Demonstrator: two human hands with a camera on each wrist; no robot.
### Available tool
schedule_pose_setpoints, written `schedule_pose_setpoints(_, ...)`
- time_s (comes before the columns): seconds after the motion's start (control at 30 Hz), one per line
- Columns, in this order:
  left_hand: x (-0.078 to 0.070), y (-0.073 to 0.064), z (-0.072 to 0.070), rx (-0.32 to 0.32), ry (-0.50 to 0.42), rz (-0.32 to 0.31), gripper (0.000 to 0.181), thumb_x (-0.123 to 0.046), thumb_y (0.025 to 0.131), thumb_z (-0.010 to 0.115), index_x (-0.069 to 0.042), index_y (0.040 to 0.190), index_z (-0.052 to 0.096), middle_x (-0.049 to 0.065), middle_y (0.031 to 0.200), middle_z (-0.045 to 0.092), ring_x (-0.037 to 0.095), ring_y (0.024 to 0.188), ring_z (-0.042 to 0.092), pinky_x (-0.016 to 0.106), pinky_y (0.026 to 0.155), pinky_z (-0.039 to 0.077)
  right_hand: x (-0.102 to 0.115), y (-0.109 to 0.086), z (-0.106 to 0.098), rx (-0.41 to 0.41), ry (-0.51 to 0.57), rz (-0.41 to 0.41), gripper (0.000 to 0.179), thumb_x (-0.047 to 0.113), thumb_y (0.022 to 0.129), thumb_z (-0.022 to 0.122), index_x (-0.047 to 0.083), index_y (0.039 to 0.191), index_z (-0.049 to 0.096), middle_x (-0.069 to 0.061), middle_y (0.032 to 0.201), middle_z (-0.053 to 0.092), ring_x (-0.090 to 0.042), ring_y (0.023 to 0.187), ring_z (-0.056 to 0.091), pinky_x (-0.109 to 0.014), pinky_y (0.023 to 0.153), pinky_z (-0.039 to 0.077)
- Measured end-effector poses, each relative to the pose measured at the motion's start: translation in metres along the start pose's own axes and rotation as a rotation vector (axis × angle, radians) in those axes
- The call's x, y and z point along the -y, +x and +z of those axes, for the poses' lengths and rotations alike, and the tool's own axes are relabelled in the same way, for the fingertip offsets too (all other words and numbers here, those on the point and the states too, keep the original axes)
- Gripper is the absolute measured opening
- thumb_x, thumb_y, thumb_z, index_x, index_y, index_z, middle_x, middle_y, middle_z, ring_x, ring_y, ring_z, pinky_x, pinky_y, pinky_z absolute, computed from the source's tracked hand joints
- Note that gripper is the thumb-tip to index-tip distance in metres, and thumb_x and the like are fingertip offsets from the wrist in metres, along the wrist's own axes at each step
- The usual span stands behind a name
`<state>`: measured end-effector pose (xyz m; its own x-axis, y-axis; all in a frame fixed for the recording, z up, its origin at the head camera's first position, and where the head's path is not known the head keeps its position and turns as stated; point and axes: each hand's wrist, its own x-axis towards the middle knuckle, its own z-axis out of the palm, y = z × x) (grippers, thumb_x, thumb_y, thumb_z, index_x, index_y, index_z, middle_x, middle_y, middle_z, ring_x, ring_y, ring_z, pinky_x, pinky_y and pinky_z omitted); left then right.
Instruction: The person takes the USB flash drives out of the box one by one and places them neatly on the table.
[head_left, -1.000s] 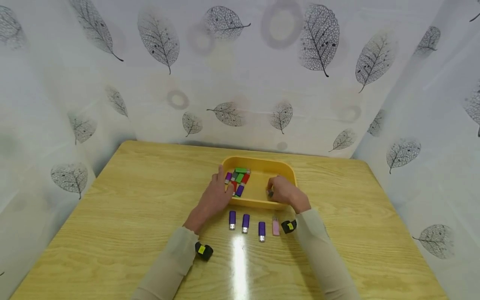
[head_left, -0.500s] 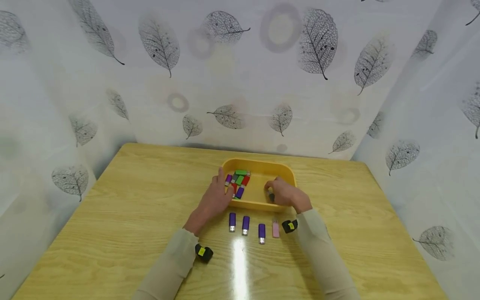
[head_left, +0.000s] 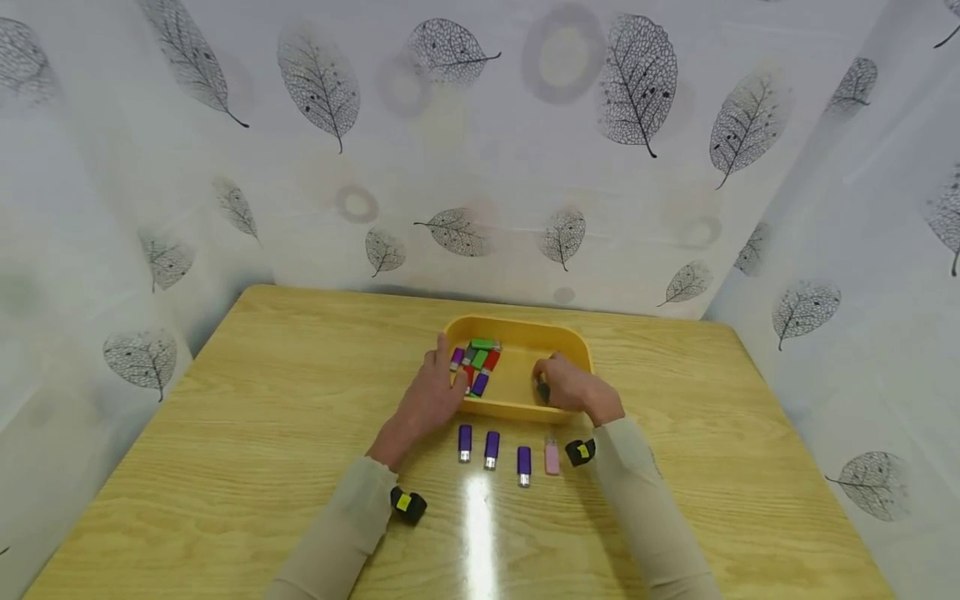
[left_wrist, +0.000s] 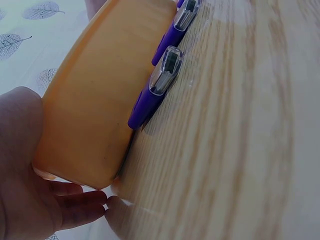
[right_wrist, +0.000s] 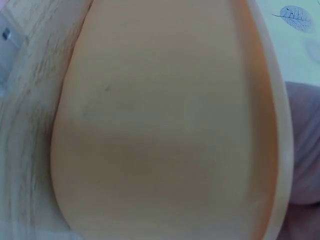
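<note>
A yellow plastic tray [head_left: 517,410] stands on the table, with several USB flash drives at its left end, among them a green one [head_left: 483,343] and a red one [head_left: 492,360]. My left hand [head_left: 431,392] grips the tray's left end; in the left wrist view the thumb lies over the rim and the fingers [left_wrist: 82,207] are outside the wall. Inside the tray's right part, my right hand [head_left: 573,387] pinches a dark USB flash drive [head_left: 542,389], partly hidden by the fingers. The right wrist view shows mostly tray wall [right_wrist: 160,120].
In front of the tray lie three purple USB flash drives [head_left: 491,450] and a pink one [head_left: 551,457], roughly in a row. The wooden table [head_left: 262,417] reaches back to a leaf-patterned curtain [head_left: 450,167]. Black wrist cameras [head_left: 408,505] hang below both sleeves.
The right hand shifts slightly within the tray's right part, and more of the dark flash drive shows between its fingers. The left hand and the row of drives stay put.
</note>
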<state>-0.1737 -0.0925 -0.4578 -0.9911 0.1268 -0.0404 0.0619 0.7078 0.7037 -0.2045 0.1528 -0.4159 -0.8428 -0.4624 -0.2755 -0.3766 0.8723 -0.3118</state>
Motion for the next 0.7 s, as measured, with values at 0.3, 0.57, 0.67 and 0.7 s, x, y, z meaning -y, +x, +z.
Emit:
schedule_pose_setpoints(0.3,0.0002,0.0011,-0.0003,-0.014,0.008,0.003,0.077,-0.032,0.102,0.042,-0.005,0.159,-0.002,0.027,0.149,0.033,0.033,0.114,0.052,0.051,0.103,0.044,-0.0038,0.0067,0.0004,-0.018,-0.021,-0.012,0.031,0.002,0.083,0.071,-0.003,0.113,0.065,-0.015,0.106,0.058,-0.025,0.095,0.05,-0.035,0.081,0.049)
schedule_pose_setpoints(0.57,-0.0007,0.0002,-0.0007,0.006,-0.008,-0.01,0.078,-0.033,0.102,0.042,-0.006,0.159,-0.004,0.027,0.151,0.031,0.034,0.117,0.051,0.052,0.105,0.042,-0.0031,0.008,0.002,-0.043,0.025,0.003,0.045,0.022,0.08,0.079,-0.004,0.113,0.063,-0.013,0.106,0.061,-0.022,0.091,0.054,-0.035,0.08,0.051)
schedule_pose_setpoints(0.67,-0.0001,0.0005,0.0001,0.007,-0.011,-0.013,0.078,-0.033,0.102,0.042,-0.007,0.159,-0.004,0.026,0.152,0.03,0.034,0.118,0.05,0.052,0.106,0.042,-0.0005,0.0059,0.0016,-0.076,0.026,0.0,0.05,0.024,0.079,0.081,-0.005,0.115,0.064,-0.013,0.11,0.063,-0.022,0.092,0.057,-0.036,0.084,0.053)
schedule_pose_setpoints(0.7,0.0001,0.0008,0.0003,0.007,-0.012,-0.015,0.078,-0.034,0.102,0.042,-0.008,0.16,-0.004,0.026,0.152,0.03,0.034,0.118,0.05,0.052,0.106,0.042,0.0007,0.0047,0.0007,-0.087,0.026,-0.002,0.05,0.024,0.078,0.082,-0.005,0.115,0.064,-0.014,0.11,0.063,-0.022,0.093,0.057,-0.037,0.084,0.053)
